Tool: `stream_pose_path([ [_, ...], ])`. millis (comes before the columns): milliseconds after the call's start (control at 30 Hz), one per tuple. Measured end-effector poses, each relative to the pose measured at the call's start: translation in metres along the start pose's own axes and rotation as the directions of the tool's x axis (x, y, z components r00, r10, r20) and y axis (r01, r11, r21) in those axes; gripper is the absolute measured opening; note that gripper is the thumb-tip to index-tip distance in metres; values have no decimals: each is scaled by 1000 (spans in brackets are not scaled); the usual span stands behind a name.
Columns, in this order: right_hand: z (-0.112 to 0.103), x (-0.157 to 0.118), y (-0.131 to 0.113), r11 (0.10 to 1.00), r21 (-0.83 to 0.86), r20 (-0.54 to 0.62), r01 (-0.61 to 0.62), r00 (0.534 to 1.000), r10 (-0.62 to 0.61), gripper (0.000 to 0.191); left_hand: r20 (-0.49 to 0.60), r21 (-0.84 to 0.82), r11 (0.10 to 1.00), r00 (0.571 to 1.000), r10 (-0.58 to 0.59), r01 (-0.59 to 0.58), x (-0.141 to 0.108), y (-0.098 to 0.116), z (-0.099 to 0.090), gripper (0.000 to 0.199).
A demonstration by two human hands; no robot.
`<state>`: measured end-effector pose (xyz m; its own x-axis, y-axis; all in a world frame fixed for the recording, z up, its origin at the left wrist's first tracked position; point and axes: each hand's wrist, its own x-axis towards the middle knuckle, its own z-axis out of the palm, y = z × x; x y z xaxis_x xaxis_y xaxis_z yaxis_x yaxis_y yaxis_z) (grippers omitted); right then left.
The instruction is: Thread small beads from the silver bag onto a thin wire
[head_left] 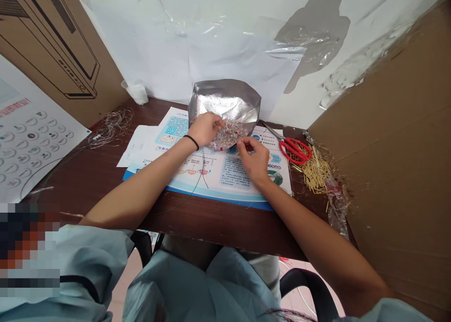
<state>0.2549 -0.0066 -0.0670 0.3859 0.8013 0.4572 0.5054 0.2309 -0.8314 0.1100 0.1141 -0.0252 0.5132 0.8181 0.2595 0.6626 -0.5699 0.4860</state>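
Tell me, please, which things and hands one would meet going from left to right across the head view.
Sheet with round symbols, tangled threads, left hand, right hand, red scissors handles, crumpled clear plastic.

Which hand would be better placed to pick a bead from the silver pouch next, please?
Probably the left hand: its fingers are right at the beads in the silver pouch. The right hand sits by the pouch's lower right edge, nearer the scissors.

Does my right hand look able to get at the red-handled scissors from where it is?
Probably yes: the red-handled scissors lie just right of your right hand, handles uncovered, with only flat printed sheet showing between them.
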Motion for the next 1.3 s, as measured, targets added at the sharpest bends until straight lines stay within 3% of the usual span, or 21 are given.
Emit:
stream_pose_path([
  [133,1,0,1,1000,5,-6,16,1000,-16,12,-18,128,988,995,95,-92,-1,7,7,30],
  [300,1,0,1,1000,-7,-8,13,1000,-13,12,76,165,981,993,93,-105,-2,17,8,23],
  [600,2,1,0,1000,-18,-12,23,1000,-23,12,139,204,972,986,88,-115,0,15,7,23],
  [933,0,0,-1,999,-32,0,6,1000,-6,12,76,76,990,991,110,-116,5,2,16,20],
  [1167,0,0,0,1000,0,2,1,1000,-1,13,106,126,982,986,125,-138,6,4,17,18],
  [1300,1,0,1,1000,-2,-6,13,1000,-13,14,34,-28,995,995,98,-97,4,7,16,15],
])
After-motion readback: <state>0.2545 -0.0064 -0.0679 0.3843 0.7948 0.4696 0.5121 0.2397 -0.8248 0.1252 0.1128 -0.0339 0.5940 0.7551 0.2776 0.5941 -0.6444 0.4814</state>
